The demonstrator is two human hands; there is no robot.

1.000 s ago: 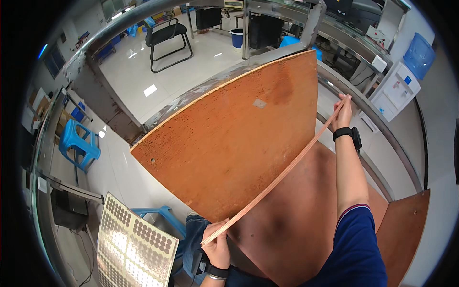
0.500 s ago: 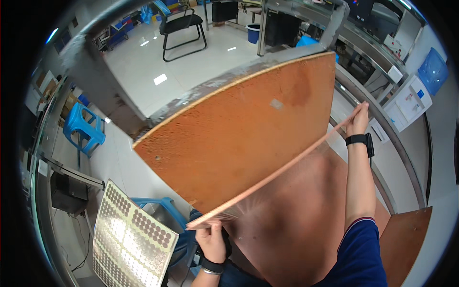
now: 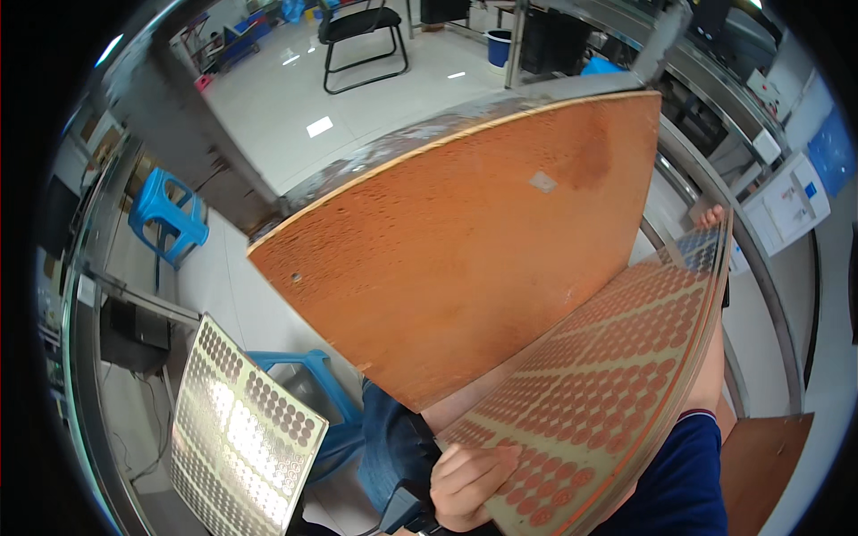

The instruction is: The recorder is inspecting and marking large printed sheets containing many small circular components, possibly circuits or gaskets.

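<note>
Nearest us, the left hand (image 3: 469, 482) pinches the near edge of a copper-dotted panel (image 3: 599, 384), whose long axis slants away rightward; we see the right hand (image 3: 712, 215), farther off and mostly hidden, curling fingertips over its far end. Beyond, an orange-brown board (image 3: 456, 259) meets a grey metal rail (image 3: 384, 154).

The panel (image 3: 617, 348) is pale greenish-beige, patterned with blocks of coppery-pink round dots in rows. The sheet (image 3: 241, 429) at left is cream, with rows of grey-brown dots and a white glare. The board (image 3: 447, 250) is orange-brown, its top edge light tan, with a greyish patch (image 3: 542, 182) and a darker reddish stain. The sleeve (image 3: 684, 473) is navy, trimmed red and white; the stool (image 3: 163, 207) is bright blue, the chair (image 3: 360, 24) black.
</note>
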